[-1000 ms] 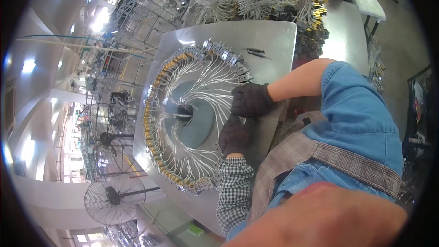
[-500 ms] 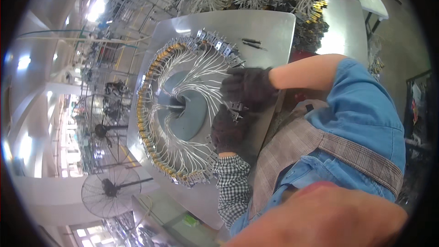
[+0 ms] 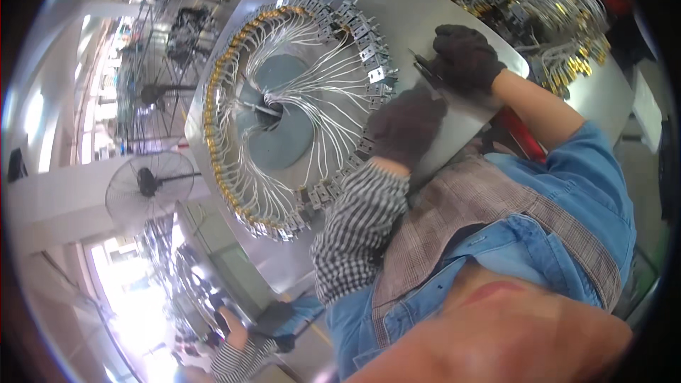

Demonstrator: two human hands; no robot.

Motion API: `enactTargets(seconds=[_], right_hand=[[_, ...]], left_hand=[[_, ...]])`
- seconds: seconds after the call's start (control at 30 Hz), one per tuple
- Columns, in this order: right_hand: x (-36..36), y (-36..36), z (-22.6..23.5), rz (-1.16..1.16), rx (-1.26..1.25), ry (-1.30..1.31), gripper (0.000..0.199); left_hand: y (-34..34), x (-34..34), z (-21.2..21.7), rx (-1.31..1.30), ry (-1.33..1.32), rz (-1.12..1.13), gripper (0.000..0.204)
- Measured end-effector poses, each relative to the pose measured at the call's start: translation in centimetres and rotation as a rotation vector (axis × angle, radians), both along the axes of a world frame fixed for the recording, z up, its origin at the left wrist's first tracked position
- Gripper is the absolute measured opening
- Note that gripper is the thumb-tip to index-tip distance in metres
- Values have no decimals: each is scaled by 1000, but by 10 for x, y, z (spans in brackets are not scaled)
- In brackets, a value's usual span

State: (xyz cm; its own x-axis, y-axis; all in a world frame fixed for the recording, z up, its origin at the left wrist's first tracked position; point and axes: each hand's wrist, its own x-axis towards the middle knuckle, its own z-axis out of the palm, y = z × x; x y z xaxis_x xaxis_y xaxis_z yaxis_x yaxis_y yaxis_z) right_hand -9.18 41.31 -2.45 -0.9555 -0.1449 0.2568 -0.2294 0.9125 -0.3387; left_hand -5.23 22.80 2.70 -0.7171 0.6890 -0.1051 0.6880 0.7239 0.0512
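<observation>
Now my right hand (image 3: 464, 60) sits away from my left hand (image 3: 408, 126), beside the dark tools (image 3: 426, 71), fingers' spread and hold unclear.

No readable text, no legible labels or brands, no numbers or signs made out

Hands (image 3: 464, 59) wear dk gloves (image 3: 407, 126), w/ blk/wht chkd L sleeve (image 3: 365, 216), blue shirt (image 3: 592, 174) & brn plaid apron (image 3: 472, 195).

tbl (image 3: 418, 10): glossy mtl | gloves (image 3: 464, 57): matt cloth | wires (image 3: 299, 103): smooth, glossy
</observation>
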Motion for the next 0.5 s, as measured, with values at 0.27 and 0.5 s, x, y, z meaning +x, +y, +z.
enactTargets(seconds=[0.27, 0.5], right_hand=[[-43, 18, -20, 222, 182, 4, 13], [-148, 26, -11, 250, -543, -178, 30]], left_hand=[[55, -49, -24, -25, -355, 561, 34], [51, -61, -63, -27, -253, 511, 19]])
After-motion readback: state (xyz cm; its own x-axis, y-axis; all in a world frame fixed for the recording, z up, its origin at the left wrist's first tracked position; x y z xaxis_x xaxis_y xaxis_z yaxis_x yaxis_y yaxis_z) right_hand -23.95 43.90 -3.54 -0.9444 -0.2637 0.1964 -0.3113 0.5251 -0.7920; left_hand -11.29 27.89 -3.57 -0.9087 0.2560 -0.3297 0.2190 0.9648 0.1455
